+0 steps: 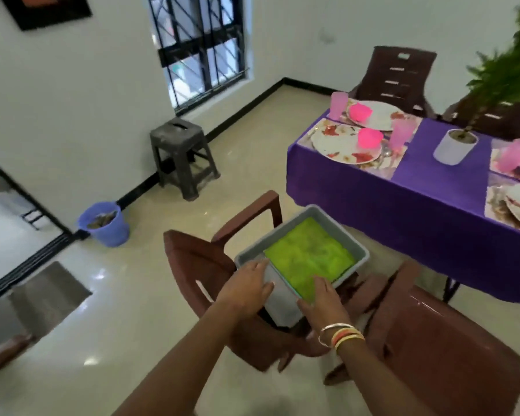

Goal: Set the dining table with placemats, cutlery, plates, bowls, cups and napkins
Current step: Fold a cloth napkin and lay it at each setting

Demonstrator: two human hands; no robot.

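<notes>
Green napkins (pixel 309 256) are what matters here: a flat stack lying inside a grey tub (pixel 278 301), and the tub sits on the seat of a brown chair (pixel 189 265). The stack lies like a diamond, one corner aimed at 12 o'clock, the opposite corner at 6 o'clock under the right hand. It looks close to square, so I can't call its long axis. The tub's own length runs roughly from 7 o'clock up to 1 o'clock.

Right hand (pixel 321 298), bangles (pixel 342 334) on the wrist, has its fingers resting on top of the stack's near corner and the thumb along the edge. Whether it is actually pinching the cloth, I cannot tell. Left hand (pixel 249 288) lies with straight fingers flat across the tub's near-left grey part, gripping nothing.

Out at 2 o'clock from the tub stands the table (pixel 373 199) under a purple cloth. On its far-left end are two patterned plates (pixel 342 145) on placemats (pixel 376 168), each plate carrying a pink bowl (pixel 370 138), with pink cups (pixel 338 105) beside them. More settings show at the 3 o'clock edge, blurred. A potted plant (pixel 455 147) stands mid-table.

A second brown chair (pixel 448 340) is at 4 o'clock, a grey stool (pixel 182 157) at 11 o'clock, and a blue bin (pixel 105 223) at 9 o'clock.
</notes>
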